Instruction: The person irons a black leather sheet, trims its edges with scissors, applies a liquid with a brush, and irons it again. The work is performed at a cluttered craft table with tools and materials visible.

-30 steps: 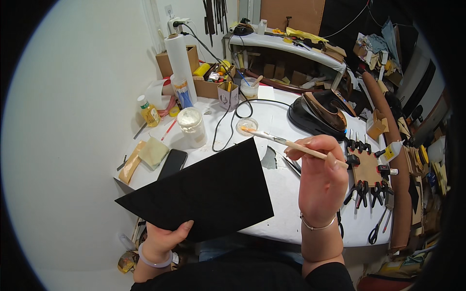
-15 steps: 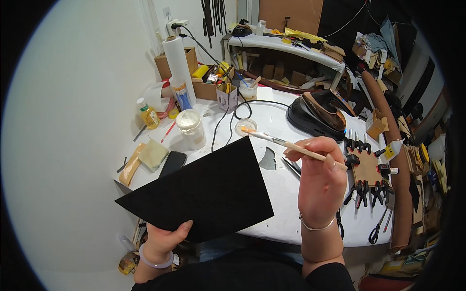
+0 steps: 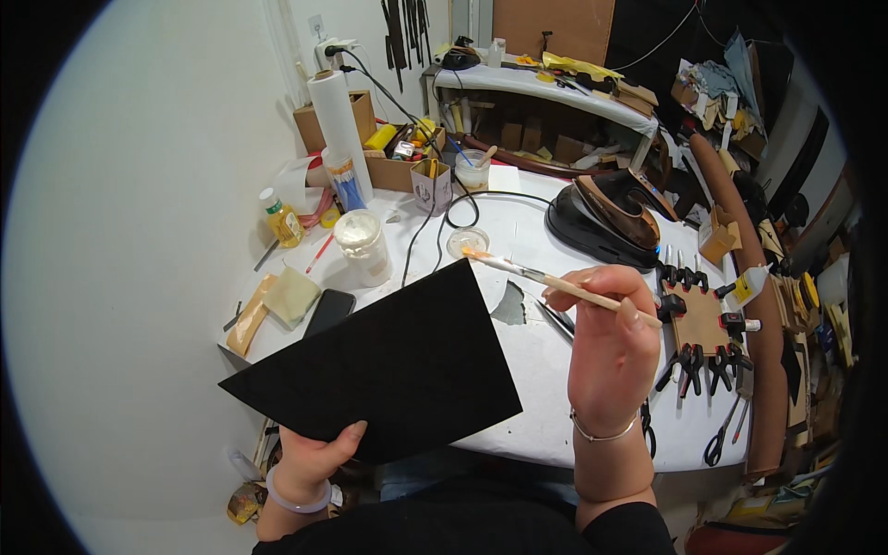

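Note:
A flat black sheet [image 3: 398, 365] is held tilted above the table's near edge by my left hand [image 3: 319, 461]. The thumb lies on its front face and the other fingers are hidden behind it. In my right hand [image 3: 612, 342] is a thin wooden-handled paintbrush [image 3: 546, 277], pinched between thumb and fingers. Its bristles, orange with whitish smears, point left at the sheet's upper right corner; I cannot tell if they touch it. Behind the corner lies a small round clear lid [image 3: 468, 242]. A white tub [image 3: 363, 248] of white paste stands open to its left.
A black iron [image 3: 606, 222] rests on its base at the back right, its cord crossing the white table. Several clamps grip a brown board [image 3: 698, 319] on the right. A phone [image 3: 330, 313], a sponge-like block [image 3: 294, 298] and a yellow bottle [image 3: 281, 220] lie left. Scissors [image 3: 717, 442] sit near right.
The brush tip has shifted very slightly left, and the sheet's upper corner has moved a little left with it. Both hands keep their hold.

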### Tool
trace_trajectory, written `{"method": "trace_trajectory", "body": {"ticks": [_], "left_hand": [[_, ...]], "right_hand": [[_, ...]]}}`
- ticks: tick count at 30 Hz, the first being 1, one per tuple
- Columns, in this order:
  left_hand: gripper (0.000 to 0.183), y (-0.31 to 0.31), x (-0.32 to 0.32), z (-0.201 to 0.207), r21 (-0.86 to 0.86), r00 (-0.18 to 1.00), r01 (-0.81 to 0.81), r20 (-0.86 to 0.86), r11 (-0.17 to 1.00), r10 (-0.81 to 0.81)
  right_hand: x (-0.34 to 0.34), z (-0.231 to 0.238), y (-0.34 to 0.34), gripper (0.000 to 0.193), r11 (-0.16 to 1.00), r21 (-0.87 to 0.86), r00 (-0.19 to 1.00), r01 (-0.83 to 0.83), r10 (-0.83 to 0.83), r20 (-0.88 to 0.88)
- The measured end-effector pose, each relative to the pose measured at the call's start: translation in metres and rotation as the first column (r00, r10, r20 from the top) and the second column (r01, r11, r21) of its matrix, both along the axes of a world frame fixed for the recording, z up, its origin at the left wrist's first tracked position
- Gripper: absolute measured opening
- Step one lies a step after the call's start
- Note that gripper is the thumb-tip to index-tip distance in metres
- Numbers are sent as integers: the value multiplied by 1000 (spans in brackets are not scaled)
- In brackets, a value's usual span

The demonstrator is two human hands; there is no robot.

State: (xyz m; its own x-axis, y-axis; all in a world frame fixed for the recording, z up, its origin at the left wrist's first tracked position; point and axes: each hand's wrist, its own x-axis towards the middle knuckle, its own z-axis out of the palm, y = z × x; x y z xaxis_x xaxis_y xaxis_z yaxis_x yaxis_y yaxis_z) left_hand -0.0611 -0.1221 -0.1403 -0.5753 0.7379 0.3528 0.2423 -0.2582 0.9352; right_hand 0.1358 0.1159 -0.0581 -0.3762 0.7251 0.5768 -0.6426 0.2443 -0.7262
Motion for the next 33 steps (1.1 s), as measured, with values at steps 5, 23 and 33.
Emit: {"method": "trace_trajectory", "body": {"ticks": [5,23,33], "left_hand": [[68,1,-1,-1,-6,1000,2,-15,1000,-2],[71,10,4,0,29,999,30,41,999,-31],[70,9,3,-1,24,998,62,0,998,-62]], "right_hand": [[2,-2,3,38,1000,16,1000,20,-20,11],[4,-6,7,36,998,23,997,56,-54,-47],[2,-1,0,38,988,113,990,109,-118,75]]}}
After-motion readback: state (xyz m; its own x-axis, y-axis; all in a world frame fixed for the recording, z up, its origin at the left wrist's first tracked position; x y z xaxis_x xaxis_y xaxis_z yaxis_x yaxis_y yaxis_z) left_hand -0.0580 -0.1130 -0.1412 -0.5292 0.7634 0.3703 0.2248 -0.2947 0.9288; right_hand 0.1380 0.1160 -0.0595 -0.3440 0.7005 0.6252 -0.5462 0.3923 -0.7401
